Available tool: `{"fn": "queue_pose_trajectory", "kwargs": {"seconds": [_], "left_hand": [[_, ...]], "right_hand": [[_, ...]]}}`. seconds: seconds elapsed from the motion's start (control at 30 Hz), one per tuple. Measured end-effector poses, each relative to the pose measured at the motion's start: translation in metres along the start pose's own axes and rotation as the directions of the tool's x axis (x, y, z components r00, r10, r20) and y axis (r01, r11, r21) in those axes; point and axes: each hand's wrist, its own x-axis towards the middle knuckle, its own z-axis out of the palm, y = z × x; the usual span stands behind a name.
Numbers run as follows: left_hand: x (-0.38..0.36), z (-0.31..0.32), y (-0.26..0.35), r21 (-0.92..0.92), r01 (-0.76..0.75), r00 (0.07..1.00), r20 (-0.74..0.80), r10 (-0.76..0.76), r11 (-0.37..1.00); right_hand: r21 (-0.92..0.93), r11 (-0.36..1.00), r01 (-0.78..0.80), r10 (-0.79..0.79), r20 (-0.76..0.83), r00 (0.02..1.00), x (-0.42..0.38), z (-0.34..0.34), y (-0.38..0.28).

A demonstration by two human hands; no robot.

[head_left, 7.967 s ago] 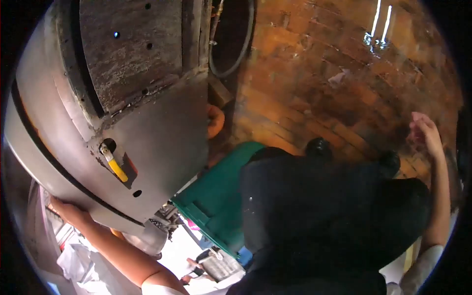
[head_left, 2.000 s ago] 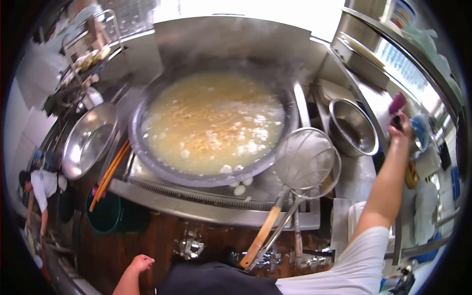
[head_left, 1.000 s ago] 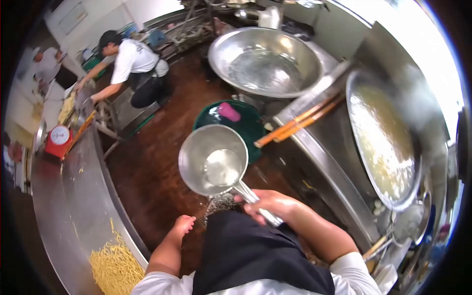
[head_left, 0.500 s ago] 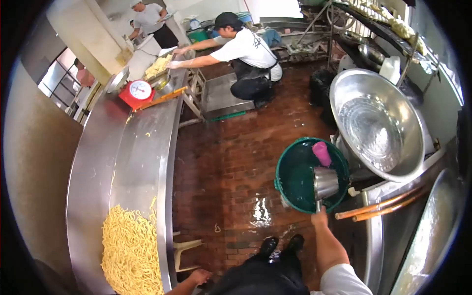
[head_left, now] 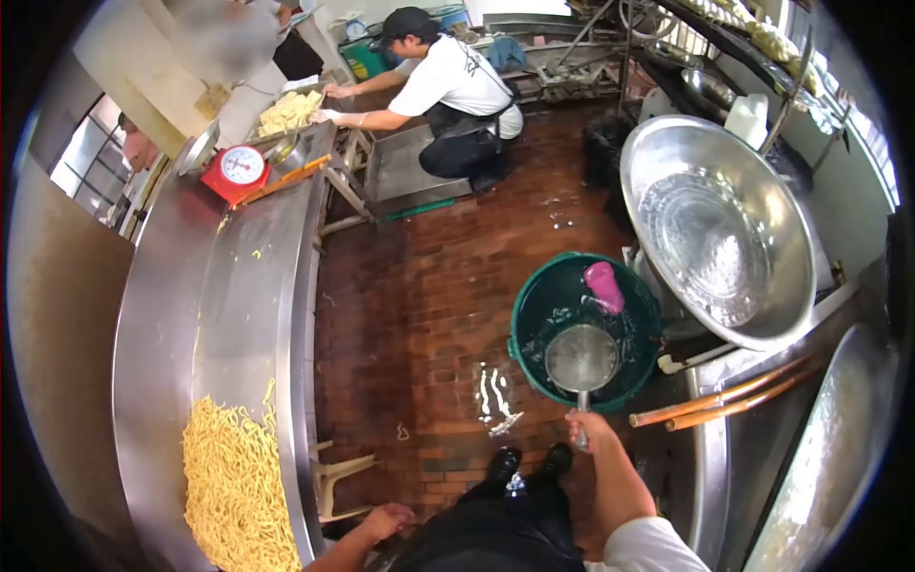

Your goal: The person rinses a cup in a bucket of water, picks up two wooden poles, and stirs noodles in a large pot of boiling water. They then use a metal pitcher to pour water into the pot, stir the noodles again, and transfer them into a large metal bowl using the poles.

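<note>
My right hand (head_left: 593, 431) is closed around the handle of a metal dipper (head_left: 582, 357). The dipper's round bowl is over the green tub (head_left: 516, 351), level with the dark water, and seems to have liquid in it. A pink scoop (head_left: 603, 288) floats toward the tub's far side. Low in the view, my left hand (head_left: 389, 520) hangs beside the steel table with loosely bent fingers and nothing seen in it. Close to that hand is a pale plastic stool (head_left: 335, 481), partly under the table.
Yellow noodles (head_left: 233, 486) lie heaped on the steel table (head_left: 243, 315), with a red scale (head_left: 236, 172) farther along. At right, a large steel basin (head_left: 710, 234) holds water, near wooden sticks (head_left: 724, 391). A crouching co-worker (head_left: 457, 95) handles dough (head_left: 289, 112). The brick floor (head_left: 410, 315) is wet.
My right hand has brought the dipper left in the view, and its bowl has turned from tilted sideways to level, opening upward. The pink scoop has shifted slightly. The whole view has moved a little.
</note>
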Motion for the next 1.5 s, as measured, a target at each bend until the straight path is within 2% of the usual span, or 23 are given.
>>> {"fn": "queue_pose_trajectory", "kwargs": {"seconds": [0.03, 0.07, 0.1, 0.17, 0.2, 0.27, 0.3, 0.33, 0.37, 0.43, 0.5, 0.53, 0.57, 0.6, 0.7, 0.77, 0.83, 1.1, 1.2, 1.33, 1.43, 1.47, 1.5], "left_hand": [[0.011, -0.012, -0.018, 0.17, -0.255, 0.967, 0.078, 0.244, 0.952], [0.015, -0.018, -0.028, 0.309, -0.492, 0.871, 0.181, 0.458, 0.814], [0.017, -0.023, -0.017, 0.306, -0.494, 0.869, 0.162, 0.467, 0.814], [0.015, -0.039, 0.012, 0.657, -0.331, 0.942, 0.278, 0.19, 0.678], [0.027, -0.046, 0.009, 0.836, -0.517, 0.823, 0.426, 0.376, 0.183], [0.022, -0.05, 0.053, 0.755, -0.217, 0.976, 0.153, 0.155, 0.62], [0.023, -0.053, 0.059, 0.636, -0.236, 0.968, 0.086, 0.236, 0.735], [0.02, -0.052, 0.071, 0.574, -0.268, 0.94, -0.019, 0.34, 0.774], [0.036, -0.058, 0.076, 0.585, -0.333, 0.923, 0.044, 0.381, 0.74], [0.045, -0.055, 0.102, 0.628, -0.312, 0.917, 0.003, 0.399, 0.713], [0.031, -0.046, 0.145, 0.595, -0.236, 0.955, -0.003, 0.296, 0.768], [0.066, -0.047, 0.13, 0.546, -0.347, 0.921, 0.044, 0.388, 0.763], [0.076, -0.042, 0.136, 0.456, -0.276, 0.958, 0.063, 0.278, 0.846], [0.079, -0.036, 0.147, 0.363, -0.26, 0.966, 0.116, 0.233, 0.895], [0.093, -0.026, 0.167, 0.347, -0.169, 0.974, 0.2, 0.103, 0.923], [0.098, -0.013, 0.171, 0.388, -0.163, 0.976, 0.201, 0.089, 0.907], [0.106, -0.009, 0.17, 0.452, -0.127, 0.98, 0.196, 0.041, 0.883], [0.127, 0.023, 0.194, 0.537, -0.139, 0.974, 0.225, 0.018, 0.832], [0.129, 0.033, 0.208, 0.511, -0.142, 0.977, 0.209, 0.038, 0.848], [0.113, 0.046, 0.225, 0.46, -0.156, 0.974, 0.217, 0.059, 0.874], [0.112, 0.052, 0.225, 0.445, -0.177, 0.969, 0.235, 0.077, 0.878], [0.11, 0.055, 0.223, 0.418, -0.147, 0.975, 0.216, 0.059, 0.896], [0.109, 0.059, 0.222, 0.39, -0.114, 0.98, 0.196, 0.039, 0.914]], "right_hand": [[0.011, 1.0, 0.027, -0.028, 0.041, 0.999, -0.012, -0.001, 0.005], [0.001, 0.999, 0.033, -0.033, 0.052, 0.998, -0.025, 0.0, 0.007], [-0.033, 0.997, 0.067, -0.066, 0.034, 0.997, -0.039, 0.002, 0.009], [-0.117, 0.984, 0.135, -0.133, 0.022, 0.991, -0.064, 0.011, 0.009], [-0.116, 0.982, 0.148, -0.144, 0.046, 0.989, -0.076, 0.015, 0.011], [-0.132, 0.977, 0.166, -0.154, 0.1, 0.983, -0.098, 0.033, 0.017], [-0.147, 0.977, 0.153, -0.141, 0.093, 0.986, -0.111, 0.042, 0.023], [-0.156, 0.977, 0.144, -0.134, 0.073, 0.988, -0.123, 0.049, 0.029], [-0.115, 0.984, 0.137, -0.124, 0.108, 0.986, -0.132, 0.056, 0.037], [-0.048, 0.99, 0.136, -0.124, 0.191, 0.974, -0.162, 0.075, 0.049], [-0.04, 0.991, 0.124, -0.112, 0.226, 0.968, -0.189, 0.094, 0.057], [-0.05, 0.989, 0.137, -0.12, 0.25, 0.961, -0.206, 0.103, 0.062], [-0.057, 0.987, 0.151, -0.131, 0.269, 0.954, -0.22, 0.11, 0.066], [-0.042, 0.988, 0.151, -0.132, 0.303, 0.944, -0.228, 0.112, 0.074], [-0.031, 0.984, 0.176, -0.155, 0.341, 0.927, -0.264, 0.126, 0.08], [-0.067, 0.97, 0.234, -0.195, 0.36, 0.912, -0.29, 0.129, 0.079], [-0.074, 0.964, 0.257, -0.225, 0.295, 0.929, -0.315, 0.135, 0.086], [-0.087, 0.927, 0.364, -0.353, 0.117, 0.928, -0.388, 0.124, 0.082], [-0.018, 0.916, 0.4, -0.4, 0.006, 0.916, -0.404, 0.113, 0.068], [0.202, 0.862, 0.466, -0.478, 0.017, 0.878, -0.42, 0.081, 0.046], [0.285, 0.805, 0.52, -0.542, -0.002, 0.84, -0.436, 0.045, 0.015], [0.261, 0.788, 0.558, -0.566, -0.052, 0.823, -0.442, 0.03, 0.0], [0.361, 0.757, 0.545, -0.577, -0.023, 0.817, -0.442, 0.006, -0.014]]}}
